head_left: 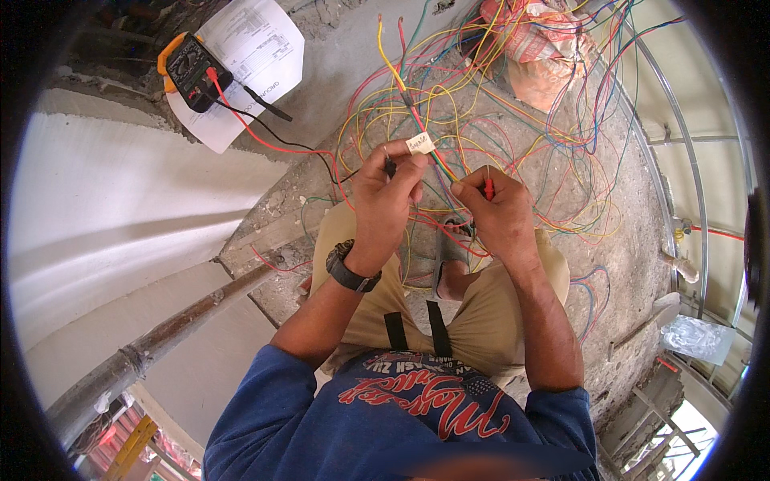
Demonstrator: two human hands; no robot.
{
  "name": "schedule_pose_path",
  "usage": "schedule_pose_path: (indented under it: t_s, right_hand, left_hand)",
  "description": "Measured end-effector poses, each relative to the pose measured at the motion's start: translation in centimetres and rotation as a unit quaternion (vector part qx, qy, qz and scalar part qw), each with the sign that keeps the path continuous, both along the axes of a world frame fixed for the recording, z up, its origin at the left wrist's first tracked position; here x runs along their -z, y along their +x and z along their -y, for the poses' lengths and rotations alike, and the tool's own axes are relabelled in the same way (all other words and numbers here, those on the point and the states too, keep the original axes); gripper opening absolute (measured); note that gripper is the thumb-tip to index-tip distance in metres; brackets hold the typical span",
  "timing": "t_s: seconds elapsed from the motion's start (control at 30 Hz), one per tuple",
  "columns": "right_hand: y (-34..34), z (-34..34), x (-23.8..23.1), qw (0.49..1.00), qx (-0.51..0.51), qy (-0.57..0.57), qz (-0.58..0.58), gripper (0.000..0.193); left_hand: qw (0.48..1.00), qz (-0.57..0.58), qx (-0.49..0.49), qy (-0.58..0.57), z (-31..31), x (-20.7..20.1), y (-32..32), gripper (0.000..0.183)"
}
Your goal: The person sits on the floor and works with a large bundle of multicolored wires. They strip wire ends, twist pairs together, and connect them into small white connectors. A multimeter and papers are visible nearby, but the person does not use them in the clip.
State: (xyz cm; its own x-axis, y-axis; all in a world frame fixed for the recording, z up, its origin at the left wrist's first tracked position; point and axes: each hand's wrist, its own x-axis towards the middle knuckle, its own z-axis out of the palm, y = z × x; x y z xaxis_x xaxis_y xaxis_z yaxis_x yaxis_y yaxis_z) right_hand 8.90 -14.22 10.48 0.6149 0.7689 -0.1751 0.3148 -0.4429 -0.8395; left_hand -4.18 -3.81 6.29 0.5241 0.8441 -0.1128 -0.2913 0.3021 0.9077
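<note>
My left hand (385, 192) is closed, with a black test probe (391, 167) in its fingers. Thumb and forefinger pinch a bundle of coloured wires (419, 123) beside a small white tag (420, 143) with handwriting on it. Across from it, my right hand (504, 210) is closed around a red test probe (489, 189), its thin metal tip pointing up. That hand's thumb and fingers also meet the lower part of the bundle. Red and black leads run from the probes toward a black multimeter (191, 70) with an orange edge, lying on printed paper (261, 52) at upper left.
Loose coloured wires (473, 120) sprawl over the rough concrete floor (626, 272). A crumpled sack (545, 68) stands at the far right. On the left, a metal pipe (172, 329) slants beside a white panel (120, 192). Curved metal framing (682, 112) lines the right side.
</note>
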Motion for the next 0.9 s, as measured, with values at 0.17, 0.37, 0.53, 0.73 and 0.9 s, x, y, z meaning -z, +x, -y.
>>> schedule_pose_path:
  t_s: [0.17, 0.37, 0.53, 0.73, 0.9]
  right_hand:
    - [0.0, 0.0, -0.2, 1.000, -0.003, -0.009, 0.003, 0.020]
    - [0.0, 0.2, 0.1, 1.000, -0.014, -0.007, 0.010, 0.020]
    - [0.4, -0.1, 1.1, 0.999, -0.038, -0.006, -0.005, 0.021]
    - [3.3, -0.9, 2.6, 0.972, -0.070, -0.053, -0.217, 0.018]
    - [6.2, -2.7, 6.2, 0.949, -0.158, -0.102, -0.252, 0.019]
  left_hand:
    - [1.000, 0.000, -0.005, -0.006, 0.0, 0.0, 0.2, 0.015]
    - [1.000, -0.013, -0.001, -0.003, -0.1, 0.3, 0.2, 0.015]
    - [0.999, -0.027, 0.013, 0.013, -0.6, 0.8, 0.3, 0.017]
    - [0.997, -0.059, -0.014, 0.041, -1.2, 1.3, -0.2, 0.021]
    - [0.998, -0.044, -0.012, 0.045, -3.0, 1.8, -2.5, 0.023]
